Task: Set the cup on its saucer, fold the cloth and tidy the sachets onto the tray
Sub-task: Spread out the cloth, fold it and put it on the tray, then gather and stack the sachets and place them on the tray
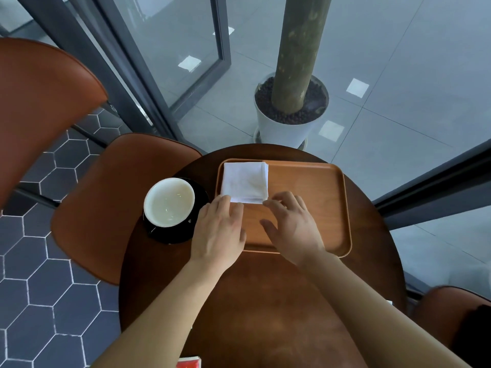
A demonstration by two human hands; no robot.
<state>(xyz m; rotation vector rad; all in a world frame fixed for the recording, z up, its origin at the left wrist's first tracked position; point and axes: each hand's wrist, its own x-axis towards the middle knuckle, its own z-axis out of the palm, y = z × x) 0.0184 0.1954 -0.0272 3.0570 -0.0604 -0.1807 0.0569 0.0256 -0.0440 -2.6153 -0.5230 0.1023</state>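
Observation:
A white cloth [245, 181], folded into a square, lies in the far left corner of the wooden tray [318, 197]. My left hand [219, 229] rests with its fingertips on the cloth's near left corner. My right hand [291, 227] hovers over the tray with fingers spread, its fingertips at the cloth's near right corner. Left of the tray, a white cup [169, 201] stands on a black saucer [196, 221]. A red and white sachet [189, 363] shows at the bottom edge of the view.
Everything sits on a round dark wooden table [265, 301]. Brown chairs [111, 197] stand to the left, and another chair [451, 314] is at the right. A white plant pot [288, 128] stands on the floor behind the table, beside glass panels.

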